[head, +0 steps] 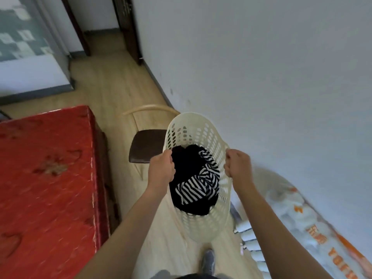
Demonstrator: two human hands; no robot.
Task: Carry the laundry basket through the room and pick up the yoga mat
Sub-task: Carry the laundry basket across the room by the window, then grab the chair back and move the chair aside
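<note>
Basket: a cream perforated plastic laundry basket (198, 137) hangs off the floor in the middle of the view, its mouth tipped toward the camera.
Load: a dark garment and a black-and-white striped cloth (199, 184) lie loosely in the bottom; the basket is far from full.
Left grip: the left hand (162, 170) is curled shut over the left side of the rim.
Right grip: the right hand (237, 164) is clamped on the right side of the rim, directly across from the other.
Handling: judged light with so little inside; thin holed walls will likely flex, so the thicker rim is the sound place to hold, on opposite sides to stop it swinging.
Yoga mat: I cannot see anything I can call a yoga mat; a pale roll with orange lettering (314, 228) lies near right along the white wall (261, 57), too blurred to identify.
Surroundings: a red patterned bed cover (46, 168) at left, a dark-seated wooden chair (146, 146) just behind the basket, pale wood floor (112, 87) running to a far doorway.
Stage: carrying is under way; one hand must come free for the mat.
</note>
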